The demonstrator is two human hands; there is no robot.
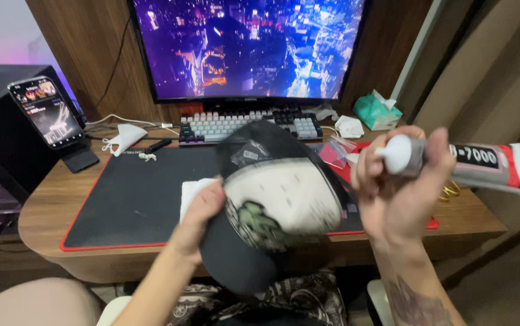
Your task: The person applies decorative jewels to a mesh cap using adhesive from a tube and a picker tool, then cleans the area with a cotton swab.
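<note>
1. Wooden desk (49, 211) carries a black mat (133, 199).
2. Left hand (202, 211) grips the cap (272, 205) over the mat.
3. Right hand (393, 187), just right of the cap, is closed around a glue tube (483, 166), long axis sideways.

Beyond the hands, a dark wood-panelled wall (73, 54) backs the rounded wooden bench (43, 211) (lit purple by a monitor (248, 48)); a beige wall (495, 72) rises to their right.
</note>
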